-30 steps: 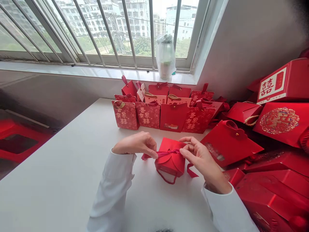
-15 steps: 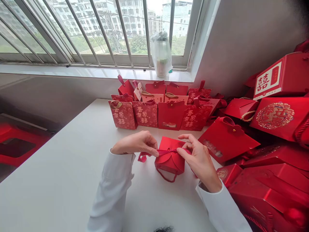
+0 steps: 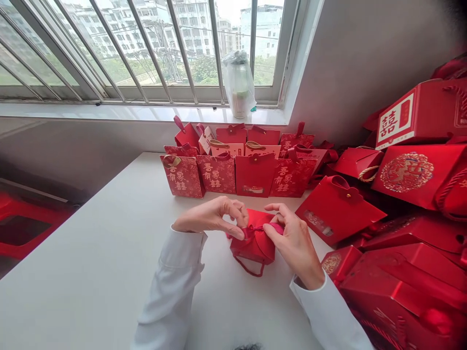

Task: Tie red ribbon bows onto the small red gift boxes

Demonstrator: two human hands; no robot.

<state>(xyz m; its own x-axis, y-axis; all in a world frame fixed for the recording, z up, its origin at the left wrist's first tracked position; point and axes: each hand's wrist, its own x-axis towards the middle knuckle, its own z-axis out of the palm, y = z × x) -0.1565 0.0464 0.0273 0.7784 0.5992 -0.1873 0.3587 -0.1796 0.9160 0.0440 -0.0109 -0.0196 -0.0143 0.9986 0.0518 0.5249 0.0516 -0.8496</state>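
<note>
A small red gift box (image 3: 251,250) with curved closing flaps sits on the white table between my hands. A dark pink ribbon (image 3: 258,228) crosses its top, with a knot or bow near the middle. My left hand (image 3: 226,216) pinches the ribbon just left of the knot, thumb and fingertips together. On the other side, my right hand (image 3: 294,238) grips a ribbon loop between thumb and index finger, the remaining fingers curled loosely over it. A red cord handle (image 3: 251,270) hangs at the front of the box. The ribbon's ends are mostly hidden by my hands.
Several red gift bags (image 3: 219,174) stand in rows behind the box, below the windowsill (image 3: 146,111). On the sill is a bottle in a plastic bag (image 3: 239,85). Larger red boxes (image 3: 408,175) are piled at the right. A red stool (image 3: 29,223) stands beyond the table's left edge.
My left hand has moved in toward the knot, and the ribbon on that side is no longer stretched out. My right hand keeps its pinch near the knot. The whole view has shifted slightly.
</note>
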